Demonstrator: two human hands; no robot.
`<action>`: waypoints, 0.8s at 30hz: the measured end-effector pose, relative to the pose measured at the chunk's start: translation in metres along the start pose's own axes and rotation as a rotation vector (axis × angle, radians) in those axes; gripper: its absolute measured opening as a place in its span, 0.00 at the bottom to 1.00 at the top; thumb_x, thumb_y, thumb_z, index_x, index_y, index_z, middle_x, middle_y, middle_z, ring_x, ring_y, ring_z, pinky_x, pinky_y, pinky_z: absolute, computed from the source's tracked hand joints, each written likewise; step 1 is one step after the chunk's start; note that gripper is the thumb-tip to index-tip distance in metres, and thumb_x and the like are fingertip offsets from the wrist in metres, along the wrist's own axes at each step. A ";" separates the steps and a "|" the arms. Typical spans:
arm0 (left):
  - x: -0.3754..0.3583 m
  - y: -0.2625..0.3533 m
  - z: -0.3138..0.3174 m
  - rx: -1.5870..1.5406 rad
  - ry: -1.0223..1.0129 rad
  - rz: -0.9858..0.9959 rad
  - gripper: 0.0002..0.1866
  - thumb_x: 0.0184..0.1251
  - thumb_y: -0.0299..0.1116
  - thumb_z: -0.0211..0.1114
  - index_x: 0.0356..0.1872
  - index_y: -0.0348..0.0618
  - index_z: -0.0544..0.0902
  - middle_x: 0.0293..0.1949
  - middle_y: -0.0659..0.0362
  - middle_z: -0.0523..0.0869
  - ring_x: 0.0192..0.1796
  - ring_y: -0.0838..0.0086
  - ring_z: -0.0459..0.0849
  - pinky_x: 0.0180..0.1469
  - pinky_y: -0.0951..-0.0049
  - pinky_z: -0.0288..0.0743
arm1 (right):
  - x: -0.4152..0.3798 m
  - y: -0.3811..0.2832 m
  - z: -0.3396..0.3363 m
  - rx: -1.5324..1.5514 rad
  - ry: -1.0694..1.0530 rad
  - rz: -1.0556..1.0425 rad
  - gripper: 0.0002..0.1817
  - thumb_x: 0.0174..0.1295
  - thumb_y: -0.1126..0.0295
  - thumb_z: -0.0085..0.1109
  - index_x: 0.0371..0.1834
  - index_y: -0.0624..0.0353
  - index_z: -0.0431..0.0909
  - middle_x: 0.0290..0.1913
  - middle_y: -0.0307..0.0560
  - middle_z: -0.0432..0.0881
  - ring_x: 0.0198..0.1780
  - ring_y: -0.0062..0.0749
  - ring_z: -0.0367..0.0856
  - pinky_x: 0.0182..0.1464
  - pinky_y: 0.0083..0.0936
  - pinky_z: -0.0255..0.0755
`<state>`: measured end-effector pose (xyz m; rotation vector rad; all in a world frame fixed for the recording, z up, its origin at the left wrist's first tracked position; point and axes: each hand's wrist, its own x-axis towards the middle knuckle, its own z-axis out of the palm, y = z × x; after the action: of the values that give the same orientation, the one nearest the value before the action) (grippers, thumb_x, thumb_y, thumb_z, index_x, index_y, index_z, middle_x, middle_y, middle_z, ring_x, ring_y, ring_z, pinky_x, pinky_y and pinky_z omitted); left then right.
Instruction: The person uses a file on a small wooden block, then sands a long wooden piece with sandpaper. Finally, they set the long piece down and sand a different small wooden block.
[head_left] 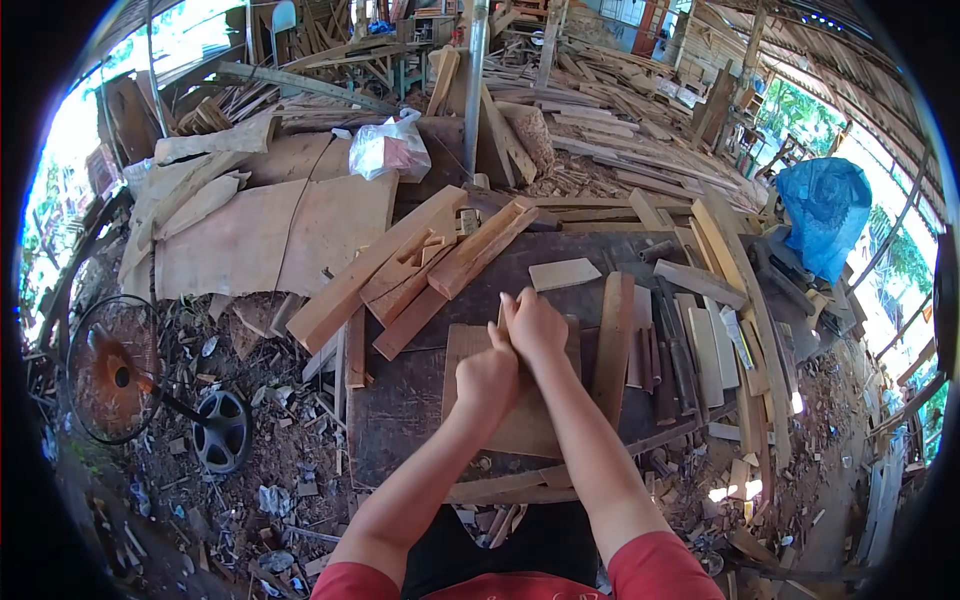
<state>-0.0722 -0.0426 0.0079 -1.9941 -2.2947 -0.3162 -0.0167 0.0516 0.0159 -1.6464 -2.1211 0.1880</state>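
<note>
Both hands are close together over a flat wooden board [535, 425] that lies on the dark workbench [400, 415]. My left hand [487, 378] is closed, its thumb up near the other hand. Just right of it and slightly farther away, my right hand [535, 322] is closed too. Between the two hands a narrow wooden edge shows, mostly hidden by the fingers, so I cannot make out what they grip. To the right of the hands a long plank [612, 350] lies on the bench, and a short pale block [564, 274] lies beyond them.
Thick beams [380, 262] and a carved wood piece [483, 248] lie at the back left of the bench. Several strips and dark tubes [672, 345] lie at the right. A fan [118, 375] stands left, and a blue plastic sheet [825, 215] hangs at the right.
</note>
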 end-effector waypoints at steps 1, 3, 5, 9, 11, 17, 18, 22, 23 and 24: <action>0.012 0.000 -0.001 -0.025 -0.018 -0.007 0.45 0.51 0.53 0.60 0.59 0.21 0.62 0.15 0.62 0.81 0.15 0.75 0.80 0.16 0.75 0.71 | 0.009 0.001 -0.001 0.011 -0.033 0.018 0.21 0.64 0.49 0.43 0.35 0.59 0.71 0.34 0.57 0.80 0.36 0.51 0.81 0.36 0.44 0.75; 0.016 0.001 0.000 -0.050 -0.035 -0.016 0.45 0.51 0.54 0.60 0.60 0.21 0.61 0.15 0.62 0.81 0.15 0.75 0.80 0.16 0.76 0.71 | 0.012 0.002 0.001 0.030 -0.013 0.009 0.21 0.64 0.49 0.43 0.35 0.59 0.71 0.34 0.57 0.80 0.36 0.51 0.81 0.36 0.43 0.75; 0.010 0.002 0.003 -0.027 0.016 -0.017 0.46 0.51 0.55 0.59 0.61 0.21 0.60 0.14 0.62 0.80 0.14 0.76 0.79 0.15 0.75 0.70 | 0.007 0.005 0.003 0.054 -0.001 0.000 0.21 0.64 0.50 0.43 0.35 0.59 0.71 0.34 0.57 0.80 0.35 0.51 0.81 0.35 0.43 0.75; -0.051 0.014 0.006 -0.018 -0.015 -0.028 0.48 0.49 0.57 0.60 0.61 0.21 0.60 0.11 0.64 0.77 0.11 0.78 0.75 0.13 0.76 0.67 | -0.051 0.014 -0.004 0.068 0.080 -0.133 0.18 0.63 0.52 0.45 0.31 0.57 0.70 0.26 0.55 0.79 0.29 0.50 0.81 0.30 0.43 0.75; -0.090 0.021 -0.006 -0.032 0.007 0.031 0.44 0.50 0.52 0.61 0.59 0.22 0.62 0.11 0.66 0.76 0.11 0.80 0.75 0.12 0.78 0.66 | -0.091 0.018 -0.018 0.063 0.028 -0.121 0.17 0.63 0.54 0.47 0.28 0.56 0.70 0.25 0.52 0.78 0.25 0.50 0.79 0.26 0.41 0.74; -0.143 0.026 -0.020 -0.059 -0.060 0.192 0.41 0.49 0.47 0.62 0.57 0.22 0.66 0.11 0.66 0.75 0.12 0.82 0.75 0.12 0.79 0.67 | -0.151 0.029 -0.042 0.062 0.036 -0.075 0.15 0.62 0.54 0.50 0.29 0.54 0.71 0.27 0.48 0.78 0.26 0.47 0.80 0.26 0.39 0.73; -0.141 0.026 -0.022 -0.076 -0.072 0.206 0.41 0.48 0.47 0.63 0.58 0.22 0.66 0.11 0.66 0.75 0.12 0.82 0.75 0.12 0.78 0.67 | -0.150 0.031 -0.044 0.064 0.033 -0.070 0.15 0.62 0.54 0.50 0.29 0.54 0.71 0.28 0.48 0.78 0.26 0.47 0.80 0.26 0.38 0.73; -0.125 0.025 -0.003 -0.076 0.007 0.207 0.40 0.48 0.47 0.62 0.58 0.23 0.66 0.10 0.66 0.74 0.10 0.80 0.74 0.12 0.77 0.66 | -0.130 0.032 -0.046 0.116 -0.024 -0.025 0.15 0.62 0.54 0.50 0.29 0.55 0.72 0.29 0.48 0.79 0.32 0.48 0.80 0.32 0.40 0.72; -0.115 0.025 0.000 -0.076 0.008 0.208 0.40 0.48 0.47 0.62 0.58 0.23 0.66 0.10 0.66 0.74 0.10 0.80 0.74 0.12 0.77 0.66 | -0.120 0.032 -0.046 0.115 -0.022 -0.025 0.15 0.62 0.54 0.50 0.29 0.55 0.72 0.29 0.48 0.79 0.32 0.48 0.80 0.32 0.40 0.72; -0.102 0.024 0.000 -0.063 0.037 0.227 0.40 0.49 0.48 0.61 0.59 0.24 0.65 0.10 0.66 0.75 0.10 0.80 0.74 0.12 0.77 0.67 | -0.107 0.033 -0.044 0.087 -0.010 -0.003 0.16 0.63 0.54 0.49 0.29 0.55 0.72 0.29 0.49 0.80 0.32 0.48 0.80 0.33 0.41 0.73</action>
<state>-0.0335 -0.1381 -0.0102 -2.2311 -2.0347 -0.4063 0.0518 -0.0479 0.0149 -1.5953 -2.0928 0.2838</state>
